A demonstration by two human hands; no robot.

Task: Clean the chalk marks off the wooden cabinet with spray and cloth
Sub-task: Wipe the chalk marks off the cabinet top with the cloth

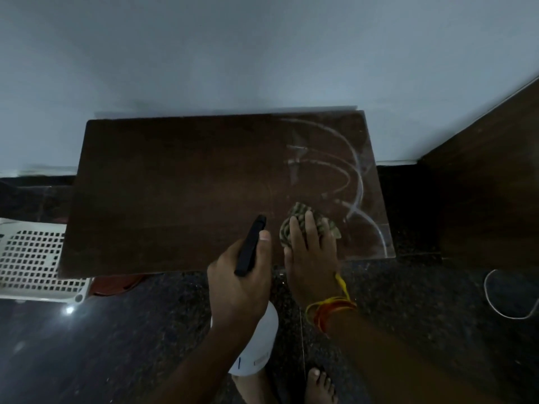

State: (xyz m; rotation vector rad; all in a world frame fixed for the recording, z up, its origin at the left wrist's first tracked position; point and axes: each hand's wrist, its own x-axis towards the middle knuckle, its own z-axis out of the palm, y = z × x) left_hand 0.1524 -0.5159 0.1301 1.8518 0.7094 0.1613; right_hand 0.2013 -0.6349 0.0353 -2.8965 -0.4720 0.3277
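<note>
White chalk marks (pixel 354 170) curve across the wooden cabinet (pixel 175 193) top toward three o'clock. The right hand (pixel 312 258) presses a cloth (pixel 294 223) flat there; the left hand (pixel 239 284) grips the spray bottle (pixel 256 345) at six o'clock.

No word, brand or number can be read anywhere. The white plastic spray bottle (pixel 253 342) with the black trigger head, gripped in the left hand (pixel 236 284), carries a short blue vertical stroke and a small pale rectangular label near its base, both too blurred to make out. The white chalk marks (pixel 347 182) on the right part of the dark brown wooden cabinet top (pixel 175 193) are curved arcs and smears, not legible letters.
</note>
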